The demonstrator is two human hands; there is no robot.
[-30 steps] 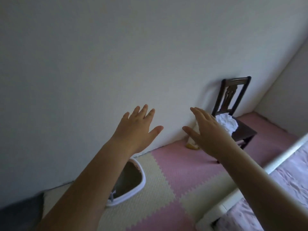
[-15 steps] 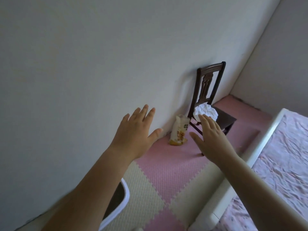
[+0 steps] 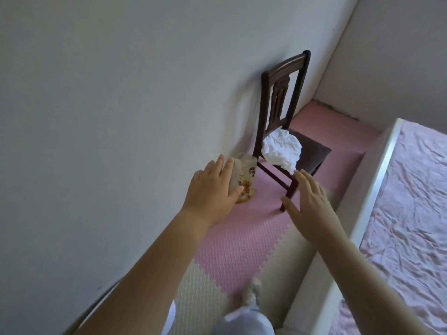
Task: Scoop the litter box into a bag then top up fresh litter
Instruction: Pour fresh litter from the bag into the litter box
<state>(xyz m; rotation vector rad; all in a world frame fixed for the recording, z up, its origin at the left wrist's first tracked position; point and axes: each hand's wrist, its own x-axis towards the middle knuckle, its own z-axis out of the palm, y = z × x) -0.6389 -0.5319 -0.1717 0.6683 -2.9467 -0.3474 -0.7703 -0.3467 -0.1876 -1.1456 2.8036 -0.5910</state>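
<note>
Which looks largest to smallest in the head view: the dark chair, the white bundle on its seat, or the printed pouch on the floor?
1. the dark chair
2. the white bundle
3. the printed pouch
The left hand covers part of the pouch, so places two and three are unsure.

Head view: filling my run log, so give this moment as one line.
left hand open, before litter bag | right hand open, empty | crumpled white bag on chair
</note>
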